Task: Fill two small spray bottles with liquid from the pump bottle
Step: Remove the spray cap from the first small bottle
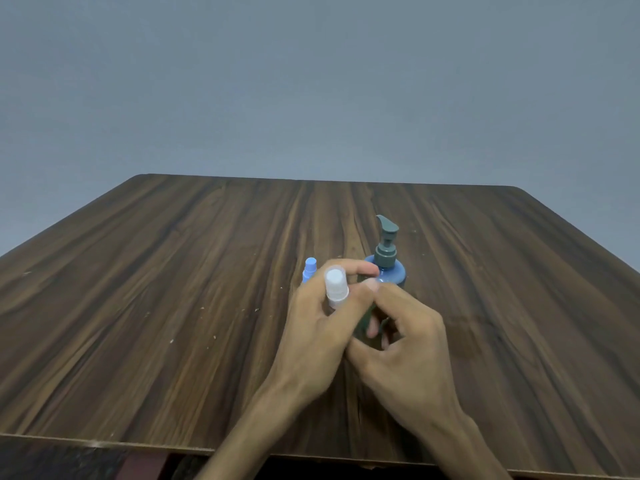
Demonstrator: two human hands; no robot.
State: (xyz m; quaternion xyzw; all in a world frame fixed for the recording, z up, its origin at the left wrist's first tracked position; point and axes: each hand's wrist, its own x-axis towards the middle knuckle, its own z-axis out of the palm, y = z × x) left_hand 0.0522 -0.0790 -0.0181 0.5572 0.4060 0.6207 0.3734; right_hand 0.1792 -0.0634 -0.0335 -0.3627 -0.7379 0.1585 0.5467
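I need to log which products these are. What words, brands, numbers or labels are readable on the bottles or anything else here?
None can be read in this view.
Pump bottle: no label or print shows on the visible part.
White-capped spray bottle: its body is hidden inside the left hand, and the cap is plain.
Blue spray bottle: only its top shows, with no text.
Table: bare wood grain, no markings.

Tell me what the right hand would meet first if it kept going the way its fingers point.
Probably the pump bottle: the right hand points forward-left, with its fingertips already close against the bottle's body beside the left hand. Depth is unclear from this single view.
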